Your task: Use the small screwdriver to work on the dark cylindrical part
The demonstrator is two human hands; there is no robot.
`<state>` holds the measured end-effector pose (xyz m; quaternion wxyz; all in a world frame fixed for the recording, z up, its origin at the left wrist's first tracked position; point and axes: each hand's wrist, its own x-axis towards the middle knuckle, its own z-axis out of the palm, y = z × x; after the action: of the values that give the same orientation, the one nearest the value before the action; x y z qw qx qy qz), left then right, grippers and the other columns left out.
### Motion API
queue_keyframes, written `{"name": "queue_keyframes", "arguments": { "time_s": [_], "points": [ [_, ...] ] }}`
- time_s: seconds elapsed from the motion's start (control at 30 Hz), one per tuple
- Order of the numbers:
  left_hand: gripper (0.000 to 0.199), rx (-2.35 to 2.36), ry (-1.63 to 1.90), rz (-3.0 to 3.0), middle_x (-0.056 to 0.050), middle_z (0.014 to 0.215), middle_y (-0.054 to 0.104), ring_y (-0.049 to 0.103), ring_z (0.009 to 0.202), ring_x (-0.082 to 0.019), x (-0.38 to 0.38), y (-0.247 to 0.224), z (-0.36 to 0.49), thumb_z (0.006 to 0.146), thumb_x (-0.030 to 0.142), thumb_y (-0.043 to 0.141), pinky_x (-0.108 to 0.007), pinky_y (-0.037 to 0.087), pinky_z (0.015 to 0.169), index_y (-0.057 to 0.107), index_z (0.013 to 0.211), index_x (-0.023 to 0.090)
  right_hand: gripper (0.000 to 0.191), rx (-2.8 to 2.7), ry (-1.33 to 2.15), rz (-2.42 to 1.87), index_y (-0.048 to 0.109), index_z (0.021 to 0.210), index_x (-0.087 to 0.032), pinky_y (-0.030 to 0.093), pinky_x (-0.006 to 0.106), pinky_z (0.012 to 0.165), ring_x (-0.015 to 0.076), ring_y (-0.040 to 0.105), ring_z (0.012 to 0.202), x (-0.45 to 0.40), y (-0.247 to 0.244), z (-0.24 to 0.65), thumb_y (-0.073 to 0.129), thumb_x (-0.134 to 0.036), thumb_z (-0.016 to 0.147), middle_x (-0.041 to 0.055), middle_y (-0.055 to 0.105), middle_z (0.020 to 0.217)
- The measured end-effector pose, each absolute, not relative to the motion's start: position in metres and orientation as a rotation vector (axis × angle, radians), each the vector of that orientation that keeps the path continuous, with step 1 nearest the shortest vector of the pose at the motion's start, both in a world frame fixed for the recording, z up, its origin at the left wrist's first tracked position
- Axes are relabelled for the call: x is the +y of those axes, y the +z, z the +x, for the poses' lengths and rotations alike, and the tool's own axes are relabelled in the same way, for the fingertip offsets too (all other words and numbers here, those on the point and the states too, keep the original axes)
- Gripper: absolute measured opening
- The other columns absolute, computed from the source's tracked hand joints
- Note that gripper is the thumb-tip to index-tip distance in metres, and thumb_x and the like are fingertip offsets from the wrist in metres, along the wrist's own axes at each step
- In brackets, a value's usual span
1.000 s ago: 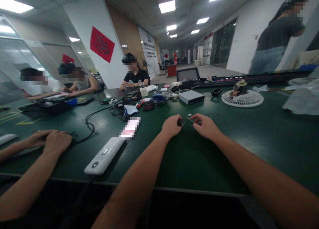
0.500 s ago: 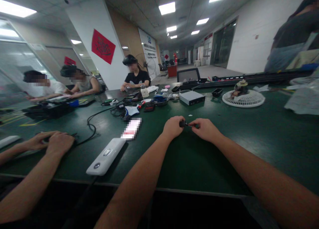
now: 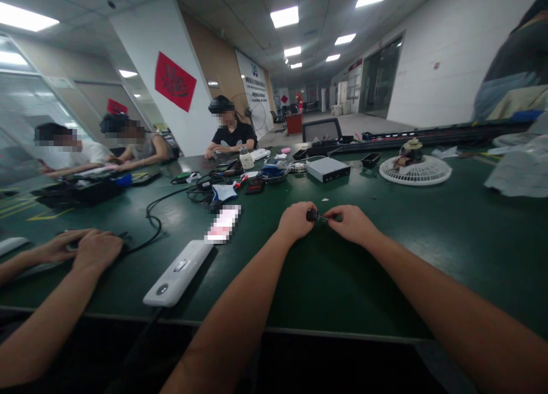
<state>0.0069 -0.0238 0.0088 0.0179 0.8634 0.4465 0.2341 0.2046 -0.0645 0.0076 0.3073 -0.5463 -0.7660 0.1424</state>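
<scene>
Green bench (image 3: 385, 268): black part (image 3: 312, 214) in left grip (image 3: 295, 221), pin (image 3: 323, 217) toward right hand (image 3: 351, 224).

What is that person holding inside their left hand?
A small black cylinder shows at the fingertips of the left hand, with a thin metal pin pointing toward the right hand. The fingers cover the rest of it, so its far end cannot be seen.

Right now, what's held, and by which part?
The left hand holds a small dark part by its body; whether the right hand holds its pin is unclear.
</scene>
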Motion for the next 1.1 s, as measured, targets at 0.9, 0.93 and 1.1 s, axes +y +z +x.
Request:
{"name": "queue_keyframes", "arguments": {
  "time_s": [0.9, 0.93, 1.1],
  "points": [
    [0.024, 1.429, 0.523, 2.758, -0.004, 0.096, 0.074, 0.069, 0.088, -0.023, -0.034, 0.02, 0.014, 0.085, 0.037, 0.062, -0.033, 0.053, 0.076, 0.068, 0.106, 0.029, 0.013, -1.81, 0.463, -1.379, 0.078, 0.09, -0.021, 0.047, 0.028, 0.07, 0.0166, 0.067, 0.074, -0.054, 0.003, 0.206, 0.071, -0.025, 0.08, 0.0012, 0.076, 0.081],
    [0.024, 1.401, 0.519, 2.776, -0.004, 0.096, 0.074, 0.069, 0.088, -0.023, -0.035, 0.021, 0.015, 0.085, 0.037, 0.062, -0.032, 0.053, 0.076, 0.069, 0.106, 0.029, 0.012, -1.809, 0.464, -1.371, 0.078, 0.089, -0.021, 0.047, 0.028, 0.069, 0.0162, 0.066, 0.072, -0.054, 0.002, 0.206, 0.071, -0.024, 0.079, 0.0009, 0.075, 0.079],
    [0.024, 1.284, 0.518, 2.814, -0.004, 0.097, 0.075, 0.069, 0.091, -0.023, -0.04, 0.024, 0.017, 0.083, 0.033, 0.065, -0.031, 0.053, 0.08, 0.07, 0.106, 0.027, 0.015, -1.793, 0.389, -1.449, 0.073, 0.083, -0.02, 0.041, 0.028, 0.059, 0.0153, 0.06, 0.063, -0.058, 0.003, 0.206, 0.075, -0.032, 0.076, -0.0001, 0.069, 0.07]
  ]
}}
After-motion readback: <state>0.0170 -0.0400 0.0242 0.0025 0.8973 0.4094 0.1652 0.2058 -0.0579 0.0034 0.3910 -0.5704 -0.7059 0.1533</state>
